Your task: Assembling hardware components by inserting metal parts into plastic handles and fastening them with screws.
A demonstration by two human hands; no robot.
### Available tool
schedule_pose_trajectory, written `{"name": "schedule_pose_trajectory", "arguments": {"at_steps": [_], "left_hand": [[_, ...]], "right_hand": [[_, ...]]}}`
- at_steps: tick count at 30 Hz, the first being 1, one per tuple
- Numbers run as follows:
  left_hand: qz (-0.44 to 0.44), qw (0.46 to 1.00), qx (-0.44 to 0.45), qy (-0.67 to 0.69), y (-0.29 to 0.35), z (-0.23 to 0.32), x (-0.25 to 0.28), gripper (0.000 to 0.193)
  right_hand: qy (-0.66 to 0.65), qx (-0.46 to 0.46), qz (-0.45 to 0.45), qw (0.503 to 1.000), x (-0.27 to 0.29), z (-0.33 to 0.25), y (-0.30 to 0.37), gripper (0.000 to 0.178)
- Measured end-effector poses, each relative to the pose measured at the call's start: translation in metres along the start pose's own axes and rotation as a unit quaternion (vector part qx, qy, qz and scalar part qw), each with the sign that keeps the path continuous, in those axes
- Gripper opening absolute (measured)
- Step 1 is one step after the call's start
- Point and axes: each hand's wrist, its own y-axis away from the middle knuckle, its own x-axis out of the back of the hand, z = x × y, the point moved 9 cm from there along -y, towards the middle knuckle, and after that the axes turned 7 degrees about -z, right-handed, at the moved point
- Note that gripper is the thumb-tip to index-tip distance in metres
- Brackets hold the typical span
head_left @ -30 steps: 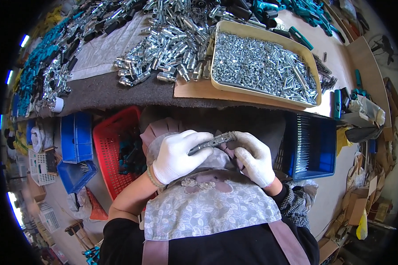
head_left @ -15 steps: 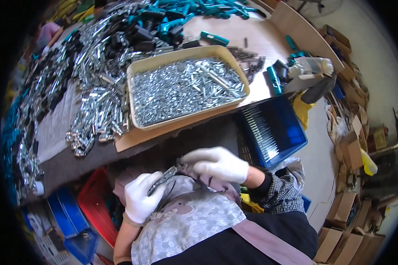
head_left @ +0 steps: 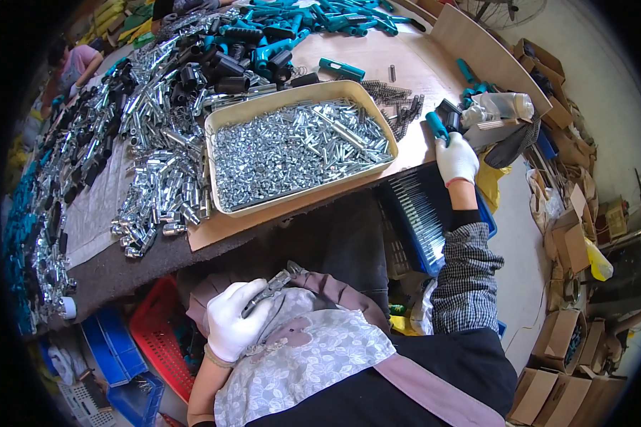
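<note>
My left hand, in a white glove, is closed around a slim grey metal piece above my lap. The piece sticks out past my fingers, tilted up to the right, and its exact kind is not plain. Out at the right end of the table, my right hand, also gloved, has its fingers wrapped round the lower end of a teal cylindrical handle. Right beside that handle lies a black part. A cream tray full of small shiny metal pins stands on the table between my hands and the far heap.
A metal parts heap lies left of the tray, with teal and black handles behind. Springs lie right of it. Below my right forearm is a blue bin of thin rods. A red basket stands low left. Another person sits far left.
My right hand has left the metal piece above my lap, reached up and right to the table, and taken hold of the teal handle. My left hand keeps its grip in nearly the same place.
</note>
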Motion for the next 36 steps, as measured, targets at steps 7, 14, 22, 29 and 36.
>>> {"name": "schedule_pose_trajectory", "arguments": {"at_steps": [7, 14, 22, 29, 36], "left_hand": [[0.007, 0.999, 0.032, 0.012, 0.001, -0.009, 0.012, 0.030], [-0.022, 0.999, 0.025, 0.032, -0.004, -0.008, 0.017, 0.030], [-0.052, 0.998, -0.012, 0.015, 0.012, -0.002, 0.009, 0.036], [-0.088, 0.994, -0.062, -0.007, 0.009, 0.013, 0.007, 0.046], [-0.148, 0.987, -0.052, -0.012, -0.007, 0.022, -0.013, 0.055]], "right_hand": [[-0.597, 0.126, -0.223, 0.760, 0.006, -0.076, 0.127, 0.030], [-0.448, 0.280, -0.454, 0.718, 0.005, -0.159, 0.230, 0.036], [-0.322, 0.445, -0.539, 0.639, 0.010, -0.219, 0.270, 0.037], [-0.320, 0.339, -0.701, 0.540, -0.021, -0.229, 0.294, 0.044], [-0.370, 0.425, -0.602, 0.567, -0.024, -0.236, 0.308, 0.056]]}}
